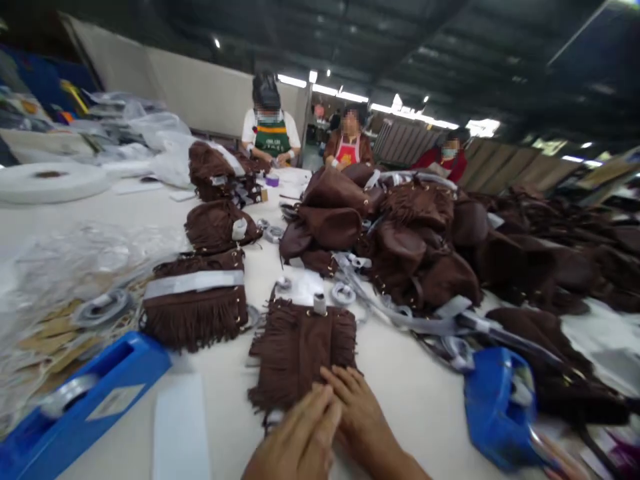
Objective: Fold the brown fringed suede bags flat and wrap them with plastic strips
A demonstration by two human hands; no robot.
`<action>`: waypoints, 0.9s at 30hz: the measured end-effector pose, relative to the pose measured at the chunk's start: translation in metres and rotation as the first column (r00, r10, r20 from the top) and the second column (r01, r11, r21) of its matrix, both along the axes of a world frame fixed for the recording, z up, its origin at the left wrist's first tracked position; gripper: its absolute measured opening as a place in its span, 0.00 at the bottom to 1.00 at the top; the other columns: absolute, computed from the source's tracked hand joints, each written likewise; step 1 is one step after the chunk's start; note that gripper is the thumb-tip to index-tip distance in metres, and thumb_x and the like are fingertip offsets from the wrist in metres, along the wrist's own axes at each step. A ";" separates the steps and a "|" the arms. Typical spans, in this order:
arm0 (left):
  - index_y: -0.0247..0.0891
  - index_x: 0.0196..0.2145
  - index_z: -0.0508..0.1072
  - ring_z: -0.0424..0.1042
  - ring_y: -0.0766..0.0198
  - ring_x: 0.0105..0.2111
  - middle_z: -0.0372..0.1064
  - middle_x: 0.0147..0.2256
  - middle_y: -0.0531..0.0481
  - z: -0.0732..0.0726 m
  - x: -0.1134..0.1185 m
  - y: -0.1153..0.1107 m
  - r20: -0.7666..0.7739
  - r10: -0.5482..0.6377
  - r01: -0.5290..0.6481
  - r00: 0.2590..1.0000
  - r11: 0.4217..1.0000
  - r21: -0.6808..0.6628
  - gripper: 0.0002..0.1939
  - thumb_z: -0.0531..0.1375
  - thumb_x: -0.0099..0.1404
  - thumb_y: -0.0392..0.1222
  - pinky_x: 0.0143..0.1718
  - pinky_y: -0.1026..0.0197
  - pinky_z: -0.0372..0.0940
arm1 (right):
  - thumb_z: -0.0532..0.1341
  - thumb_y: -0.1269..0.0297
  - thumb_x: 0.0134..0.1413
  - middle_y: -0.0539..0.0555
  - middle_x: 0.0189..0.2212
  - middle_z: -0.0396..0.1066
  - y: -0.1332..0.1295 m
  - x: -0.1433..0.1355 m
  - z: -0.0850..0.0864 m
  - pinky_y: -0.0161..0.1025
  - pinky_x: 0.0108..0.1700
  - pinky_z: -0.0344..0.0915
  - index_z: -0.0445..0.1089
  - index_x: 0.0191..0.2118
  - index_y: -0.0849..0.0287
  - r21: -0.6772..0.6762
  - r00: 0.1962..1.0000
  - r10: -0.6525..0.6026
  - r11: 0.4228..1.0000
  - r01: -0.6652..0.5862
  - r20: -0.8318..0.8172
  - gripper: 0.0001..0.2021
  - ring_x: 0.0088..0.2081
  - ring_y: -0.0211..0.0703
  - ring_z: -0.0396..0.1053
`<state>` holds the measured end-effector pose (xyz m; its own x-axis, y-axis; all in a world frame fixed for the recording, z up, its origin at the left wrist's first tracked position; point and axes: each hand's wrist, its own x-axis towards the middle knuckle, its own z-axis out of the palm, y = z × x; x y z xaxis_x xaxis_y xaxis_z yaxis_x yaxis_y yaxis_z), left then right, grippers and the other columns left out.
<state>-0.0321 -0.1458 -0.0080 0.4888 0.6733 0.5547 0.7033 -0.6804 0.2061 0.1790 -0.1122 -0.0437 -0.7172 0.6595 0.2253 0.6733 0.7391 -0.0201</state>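
A brown fringed bag (310,340) lies flat on the white table (400,393), a grey-wrapped piece at its top edge. My left hand (300,437) is over the bag's lower edge, its fingers extended and pressed together; what is under them is hidden. My right hand (357,410) rests palm down on the bag's lower right part, fingers stretched out, touching or nearly touching my left hand. Another fringed bag (195,317) with a pale strip across it lies to the left.
Blue tape dispensers stand at left (115,393) and right (500,407). A pale card (181,427) lies near the left one. Brown bags (395,247) are heaped right. Three people are across the table; another person's hand (563,460) shows at lower right.
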 end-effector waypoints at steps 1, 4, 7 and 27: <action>0.37 0.66 0.53 0.59 0.55 0.63 0.59 0.63 0.42 -0.003 -0.002 -0.007 -0.056 -0.004 0.002 0.998 0.999 -0.040 0.28 0.52 0.70 0.40 0.60 0.50 0.63 | 0.61 0.54 0.59 0.54 0.61 0.64 -0.002 -0.001 0.000 0.54 0.60 0.59 0.63 0.61 0.50 -0.077 1.000 -0.001 0.997 0.000 -0.012 0.25 0.59 0.53 0.61; 0.30 0.65 0.55 0.54 0.50 0.65 0.57 0.64 0.39 -0.019 -0.009 -0.004 -0.288 -0.020 -0.009 0.957 0.995 -0.099 0.33 0.56 0.69 0.50 0.62 0.46 0.60 | 0.60 0.51 0.61 0.57 0.63 0.61 -0.004 -0.003 0.004 0.57 0.63 0.54 0.61 0.62 0.55 -0.200 1.000 -0.005 0.980 0.000 -0.022 0.27 0.62 0.55 0.58; 0.30 0.66 0.51 0.49 0.51 0.67 0.49 0.67 0.39 -0.038 -0.020 0.009 -0.392 -0.051 0.012 0.918 0.995 -0.103 0.36 0.57 0.68 0.51 0.64 0.48 0.55 | 0.57 0.47 0.62 0.55 0.64 0.58 -0.003 -0.002 0.010 0.58 0.63 0.54 0.59 0.63 0.54 -0.217 1.000 -0.010 0.976 0.005 -0.023 0.28 0.62 0.55 0.57; 0.37 0.62 0.61 0.56 0.46 0.64 0.57 0.63 0.36 -0.051 -0.029 0.015 -0.397 -0.077 0.113 0.914 0.991 0.068 0.26 0.58 0.68 0.40 0.61 0.43 0.59 | 0.55 0.47 0.64 0.57 0.67 0.53 0.005 0.031 0.002 0.53 0.64 0.56 0.58 0.64 0.53 -0.235 0.995 0.061 0.969 -0.079 -0.085 0.28 0.66 0.52 0.51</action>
